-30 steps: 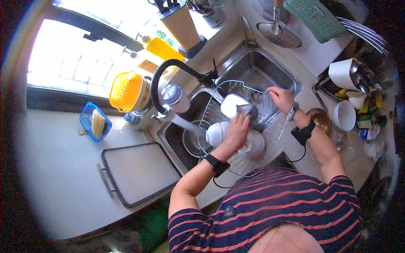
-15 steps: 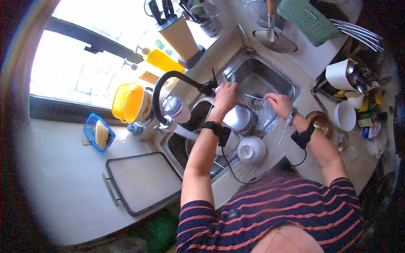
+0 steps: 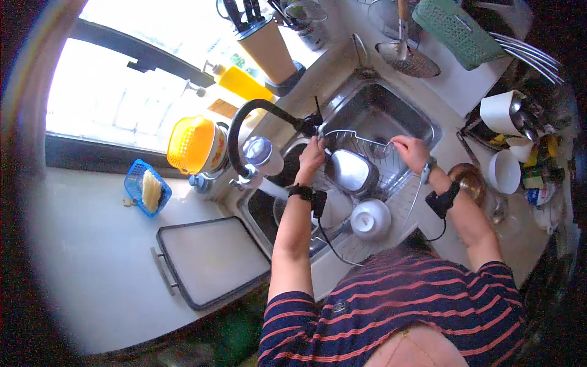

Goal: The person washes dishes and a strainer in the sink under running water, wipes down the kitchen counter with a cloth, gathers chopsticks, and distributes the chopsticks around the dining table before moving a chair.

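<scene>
Upturned bowl (image 3: 370,219) in wire rack (image 3: 370,142), right hand (image 3: 411,153) narrow on rack's rim, left hand's (image 3: 312,156) grip unclear

white surface (image 3: 92,244), black-rimmed board (image 3: 214,260) lying flat on it. blue basket (image 3: 136,177) sits near the board, slightly apart.

The person's shirt (image 3: 391,300) is navy with thin coral-red stripes. The faucet (image 3: 235,122) is black, the soap bottle (image 3: 243,83) yellow, the knife block (image 3: 268,51) tan. One colander (image 3: 190,145) is orange, beside a white bowl (image 3: 217,150) with a coloured pattern. The small basket (image 3: 139,177) is blue, the perforated basket (image 3: 458,35) muted green, the cutting board (image 3: 211,262) whitish with a dark edge.
</scene>
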The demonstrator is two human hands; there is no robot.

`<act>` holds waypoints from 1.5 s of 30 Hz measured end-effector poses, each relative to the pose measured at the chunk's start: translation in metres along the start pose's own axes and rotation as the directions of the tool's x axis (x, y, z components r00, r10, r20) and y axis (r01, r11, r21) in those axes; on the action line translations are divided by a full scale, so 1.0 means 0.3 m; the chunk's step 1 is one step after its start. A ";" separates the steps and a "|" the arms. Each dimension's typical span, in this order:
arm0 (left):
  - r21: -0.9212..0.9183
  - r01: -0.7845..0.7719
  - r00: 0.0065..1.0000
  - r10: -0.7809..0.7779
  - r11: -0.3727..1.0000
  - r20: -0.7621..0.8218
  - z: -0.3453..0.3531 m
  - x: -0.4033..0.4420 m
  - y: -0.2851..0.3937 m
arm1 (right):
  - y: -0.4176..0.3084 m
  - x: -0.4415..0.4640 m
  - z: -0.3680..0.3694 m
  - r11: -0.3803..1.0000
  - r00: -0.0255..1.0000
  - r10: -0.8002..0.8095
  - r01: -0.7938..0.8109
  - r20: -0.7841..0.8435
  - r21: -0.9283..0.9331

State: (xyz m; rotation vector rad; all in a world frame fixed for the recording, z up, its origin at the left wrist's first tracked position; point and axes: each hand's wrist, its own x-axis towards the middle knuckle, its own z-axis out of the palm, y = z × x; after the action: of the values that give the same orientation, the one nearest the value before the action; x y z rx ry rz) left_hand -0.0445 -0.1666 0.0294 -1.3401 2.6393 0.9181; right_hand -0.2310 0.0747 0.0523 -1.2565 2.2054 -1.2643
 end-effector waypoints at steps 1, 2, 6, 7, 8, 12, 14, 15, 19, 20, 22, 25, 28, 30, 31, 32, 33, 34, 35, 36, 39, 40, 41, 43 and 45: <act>-0.003 0.005 1.000 -0.005 1.000 -0.004 0.007 -0.008 -0.027 | 0.007 -0.005 -0.001 1.000 1.000 -0.005 0.005 0.005 0.000; -0.076 0.008 1.000 -0.008 0.997 -0.011 0.011 -0.013 -0.063 | 0.015 -0.010 -0.002 1.000 1.000 0.012 -0.012 -0.005 -0.019; -0.111 0.099 0.995 -0.100 0.989 -0.006 -0.014 -0.125 -0.107 | -0.005 -0.015 -0.009 0.998 1.000 0.015 -0.013 -0.021 0.054; -0.091 0.171 0.985 -0.170 0.981 0.021 -0.019 -0.142 -0.124 | -0.002 -0.017 -0.008 0.998 1.000 0.011 -0.010 -0.017 0.055; -0.063 0.095 0.995 -0.095 0.993 0.000 0.013 -0.139 -0.209 | 0.006 -0.017 -0.004 0.999 1.000 0.022 -0.021 -0.019 0.040; -0.047 0.119 0.993 -0.118 0.992 0.028 -0.015 -0.296 -0.288 | 0.005 -0.021 -0.006 0.999 0.999 0.036 -0.035 -0.016 0.040; -0.090 0.109 0.993 -0.105 0.990 0.046 -0.017 -0.384 -0.344 | 0.014 -0.026 -0.002 0.998 0.999 0.039 -0.038 -0.013 0.058; -0.094 0.115 0.993 -0.111 0.989 0.044 -0.019 -0.432 -0.363 | 0.017 -0.025 0.000 0.996 0.999 0.041 -0.040 -0.014 0.076; -0.165 0.214 0.976 -0.203 0.963 0.082 -0.015 -0.640 -0.403 | 0.014 -0.018 -0.003 0.996 0.998 0.057 -0.059 0.037 0.064; -0.319 0.252 0.964 -0.210 0.914 0.160 -0.013 -0.683 -0.403 | 0.020 -0.012 -0.001 0.998 0.997 0.052 -0.055 0.060 0.041; -0.600 0.384 0.923 -0.274 0.702 0.271 -0.028 -0.763 -0.318 | 0.025 -0.006 0.000 0.999 0.995 0.042 -0.044 0.091 0.014; -0.888 0.397 0.907 -0.250 0.232 0.339 0.015 -0.809 -0.256 | -0.017 0.006 -0.002 0.998 0.993 -0.042 0.037 0.111 0.045; -0.956 0.287 0.932 -0.249 0.054 0.265 0.053 -0.823 -0.272 | -0.069 0.013 0.011 0.999 0.992 -0.028 0.031 0.120 -0.025; -0.953 0.302 0.895 -0.335 -0.027 0.293 0.091 -0.827 -0.343 | -0.131 0.021 0.043 0.998 0.991 -0.056 0.060 0.123 -0.027; -0.959 0.283 0.901 -0.335 -0.032 0.277 0.079 -0.850 -0.356 | -0.176 0.028 0.064 0.997 0.990 -0.069 0.072 0.124 -0.021; -0.964 0.265 0.880 -0.402 -0.021 0.251 0.066 -0.873 -0.378 | -0.223 0.036 0.087 0.998 0.987 -0.057 0.060 0.151 -0.014; -0.968 0.249 0.853 -0.472 -0.010 0.224 0.046 -0.893 -0.399 | -0.245 0.054 0.118 0.997 0.985 -0.075 0.077 0.157 -0.007; -0.958 0.285 0.815 -0.535 0.034 0.224 0.023 -0.908 -0.422 | -0.257 0.066 0.160 0.996 0.980 -0.083 0.085 0.179 -0.002; -0.965 0.263 0.819 -0.523 -0.019 0.234 -0.002 -0.921 -0.447 | -0.263 0.075 0.202 0.996 0.975 -0.091 0.093 0.200 0.002; -0.973 0.232 0.797 -0.572 -0.006 0.193 -0.026 -0.945 -0.457 | -0.273 0.082 0.243 0.990 0.971 -0.136 0.129 0.195 0.049; -0.980 0.198 0.703 -0.701 0.032 0.119 -0.116 -0.988 -0.439 | -0.313 0.081 0.327 0.981 0.950 -0.188 0.169 0.248 0.094; -0.984 0.175 0.717 -0.689 0.025 0.109 -0.109 -1.000 -0.486 | -0.310 0.082 0.363 0.974 0.945 -0.221 0.200 0.243 0.106; -0.988 0.154 0.730 -0.677 0.019 0.100 -0.100 -1.015 -0.531 | -0.307 0.081 0.396 0.973 0.945 -0.225 0.204 0.239 0.108; -0.991 0.122 0.702 -0.710 0.048 0.052 -0.138 -1.045 -0.491 | -0.322 0.069 0.434 0.991 0.939 -0.120 0.132 0.321 -0.016; -0.992 0.100 0.675 -0.738 0.077 0.011 -0.151 -1.070 -0.489 | -0.341 0.046 0.442 0.993 0.936 -0.111 0.120 0.333 -0.009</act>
State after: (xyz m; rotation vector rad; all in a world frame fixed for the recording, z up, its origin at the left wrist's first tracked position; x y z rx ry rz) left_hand 0.2762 -0.0241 0.0890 -2.7469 1.1749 2.5430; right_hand -0.1015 -0.0319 0.0623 -1.5063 1.9395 -0.9750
